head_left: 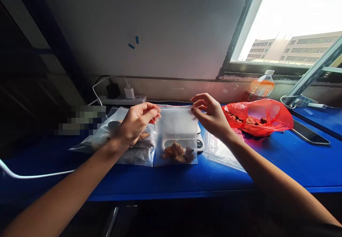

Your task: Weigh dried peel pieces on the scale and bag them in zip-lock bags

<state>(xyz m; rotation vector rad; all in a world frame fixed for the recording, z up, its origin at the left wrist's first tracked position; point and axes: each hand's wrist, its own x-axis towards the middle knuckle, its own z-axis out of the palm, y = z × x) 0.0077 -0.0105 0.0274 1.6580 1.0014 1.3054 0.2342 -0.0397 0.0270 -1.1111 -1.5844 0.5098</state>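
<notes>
A frosted zip-lock bag (176, 126) hangs upright between my hands, with several brown dried pieces (176, 152) lying at its bottom. My left hand (140, 119) pinches the bag's top left corner between thumb and fingers. At the top right corner, my right hand (210, 113) grips the edge with thumb and index finger, its other fingers curled above. Behind the bag is a white kitchen scale (200, 143), mostly hidden. Beyond my left wrist lie filled clear bags (143, 155). Flat plastic bags (227, 155) lie below my right forearm.
An open red plastic bag (278, 114) of dark brown pieces stands at right, beside a phone (311, 133). Behind it is an orange drink bottle (262, 85). A power strip (139, 100) with a white charger (129, 91) sits by the wall on the blue table (171, 187).
</notes>
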